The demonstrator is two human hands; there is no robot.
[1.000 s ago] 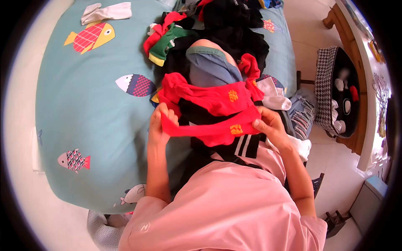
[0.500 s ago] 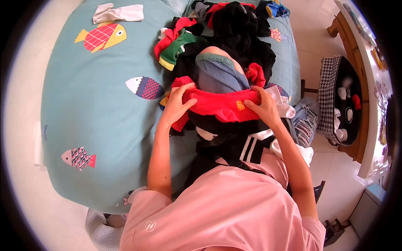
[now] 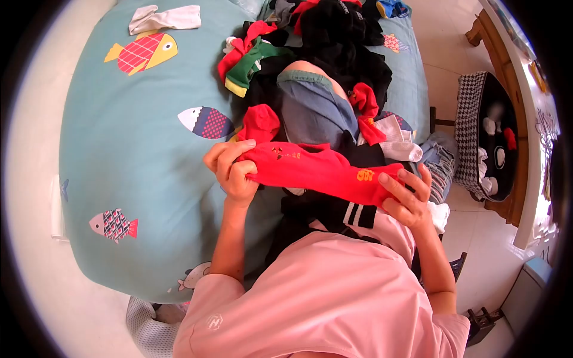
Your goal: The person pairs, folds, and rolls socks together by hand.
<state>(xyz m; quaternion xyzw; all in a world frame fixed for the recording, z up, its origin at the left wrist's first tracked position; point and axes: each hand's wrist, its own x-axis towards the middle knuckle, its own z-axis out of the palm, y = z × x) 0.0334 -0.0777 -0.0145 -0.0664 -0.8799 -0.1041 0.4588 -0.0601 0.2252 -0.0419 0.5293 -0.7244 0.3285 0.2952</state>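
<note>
A red sock (image 3: 310, 170) with yellow print is stretched sideways in front of my chest. My left hand (image 3: 233, 170) grips one end, fingers curled round the cloth. At the other end, my right hand (image 3: 410, 196) pinches the sock between thumb and fingers. Just beyond my left hand lies a bunched red sock (image 3: 261, 122). Another red sock (image 3: 368, 107) rests by my denim-covered knee (image 3: 313, 107). White socks (image 3: 397, 140) lie beyond my right hand. A green sock with yellow trim (image 3: 248, 68) is at the left of the dark clothes.
Dark clothes (image 3: 340, 36) are heaped on the fish-print bed (image 3: 137, 179). A white sock (image 3: 164, 19) lies far left. On the right, a houndstooth basket (image 3: 468, 137) holds several small items beside a wooden piece of furniture (image 3: 489, 48). Ripped jeans (image 3: 439, 164) hang near the bed's edge.
The red sock has been raised toward me and pulled out lengthwise. My left hand has shifted left, my right hand right and toward me. The red socks behind are now more visible.
</note>
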